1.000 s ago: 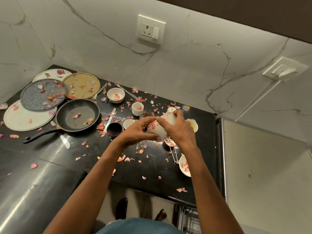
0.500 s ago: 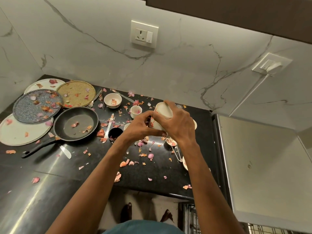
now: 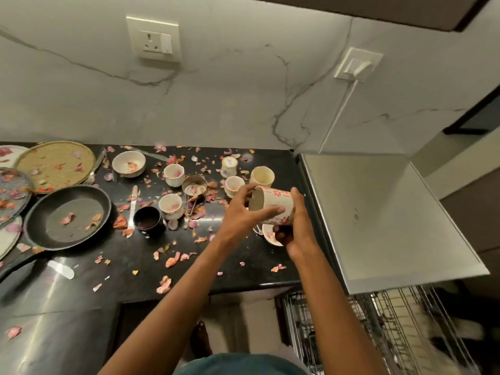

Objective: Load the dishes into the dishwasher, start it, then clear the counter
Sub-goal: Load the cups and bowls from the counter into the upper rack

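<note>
A white mug with red flowers [image 3: 276, 205] is held tilted on its side above the black counter [image 3: 243, 258], its mouth facing left. My left hand [image 3: 243, 215] grips its rim and my right hand [image 3: 297, 226] cups its base from the right. Under the hands lies a flowered saucer [image 3: 269, 235]. Several small cups [image 3: 174, 174] and a cream mug [image 3: 262, 176] stand behind, among scattered petals. The dishwasher's wire rack [image 3: 392, 315] shows at lower right, pulled out below its steel top [image 3: 378, 212].
A black frying pan [image 3: 67, 216] sits at left with plates [image 3: 55, 162] behind it. A white bowl [image 3: 128, 163], a dark cup [image 3: 147, 217], a strainer [image 3: 194, 186] and knives [image 3: 132, 207] lie mid-counter. A wall socket [image 3: 153, 39] is above.
Both hands carried the flowered mug rightward toward the dishwasher side and tipped it onto its side. The camera view swung right, revealing the open rack.
</note>
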`<state>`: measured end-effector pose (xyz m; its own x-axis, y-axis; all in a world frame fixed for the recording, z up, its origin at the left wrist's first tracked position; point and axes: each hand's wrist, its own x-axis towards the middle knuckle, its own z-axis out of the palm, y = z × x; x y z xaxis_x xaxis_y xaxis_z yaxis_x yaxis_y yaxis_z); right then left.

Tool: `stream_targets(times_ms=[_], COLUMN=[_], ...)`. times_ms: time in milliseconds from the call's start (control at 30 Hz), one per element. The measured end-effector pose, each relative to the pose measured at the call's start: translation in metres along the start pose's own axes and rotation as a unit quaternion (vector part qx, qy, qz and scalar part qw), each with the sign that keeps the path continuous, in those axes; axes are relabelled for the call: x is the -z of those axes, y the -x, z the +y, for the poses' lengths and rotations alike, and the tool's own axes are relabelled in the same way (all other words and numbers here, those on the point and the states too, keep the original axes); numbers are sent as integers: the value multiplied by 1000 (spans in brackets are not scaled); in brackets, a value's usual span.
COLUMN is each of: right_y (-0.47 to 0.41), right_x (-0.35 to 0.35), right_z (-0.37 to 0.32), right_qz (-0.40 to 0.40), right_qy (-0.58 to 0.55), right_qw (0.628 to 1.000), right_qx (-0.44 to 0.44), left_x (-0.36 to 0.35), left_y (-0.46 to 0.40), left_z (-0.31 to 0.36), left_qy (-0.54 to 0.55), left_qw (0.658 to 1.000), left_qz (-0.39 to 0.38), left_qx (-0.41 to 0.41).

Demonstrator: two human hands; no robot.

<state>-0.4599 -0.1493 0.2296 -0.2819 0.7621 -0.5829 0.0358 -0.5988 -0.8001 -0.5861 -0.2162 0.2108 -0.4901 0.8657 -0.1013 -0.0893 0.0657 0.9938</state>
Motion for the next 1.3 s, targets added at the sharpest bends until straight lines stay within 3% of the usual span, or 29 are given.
stream_targets(times_ms=[233, 500, 767, 1033, 1167, 1300], right_y=[26, 48, 82, 95, 92, 80], right_x=[102, 244, 379, 440, 444, 455], right_z=[-5, 9, 68, 140, 169, 209], right_qz=[25, 19, 86, 119, 209, 324], right_qy=[-64, -88, -133, -181, -156, 10], right_qw=[998, 996, 987, 976, 965, 946], right_qx=[-4, 27, -2, -16, -26, -9], left_x=[-90, -212, -304, -352, -366, -393], left_y=[18, 70, 109, 124, 137, 156], left_z=[-5, -25, -87, -141, -168, -200], left_qy=[-41, 15, -37, -140, -152, -190], left_qw=[994, 983, 932, 861, 850, 847], left_qz=[-105, -165, -311, -408, -408, -382], left_qx=[4, 76, 184, 270, 297, 317])
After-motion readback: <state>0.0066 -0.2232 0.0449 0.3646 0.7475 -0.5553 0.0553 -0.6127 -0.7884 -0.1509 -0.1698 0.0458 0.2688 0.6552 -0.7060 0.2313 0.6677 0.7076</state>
